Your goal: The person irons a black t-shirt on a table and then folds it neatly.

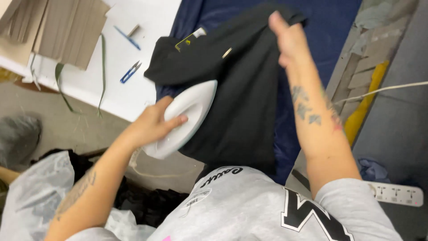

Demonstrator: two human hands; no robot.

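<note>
Left hand (154, 122) clamped on white iron (185, 117) over black garment (240, 102), right hand (287, 38) gripping garment's far edge on blue board (321, 27).

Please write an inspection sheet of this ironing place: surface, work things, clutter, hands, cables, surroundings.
Surface: dark blue padded ironing board.
Work things: white plastic iron on black cloth garment.
Clutter: blue thread snips, blue pen, brown cardboard pieces on white table.
Hands: left hand grips iron; right hand holds up garment's far edge.
Cables: pale cord at right; white power strip.
Surroundings: grey plastic bag, yellow strip.
</note>
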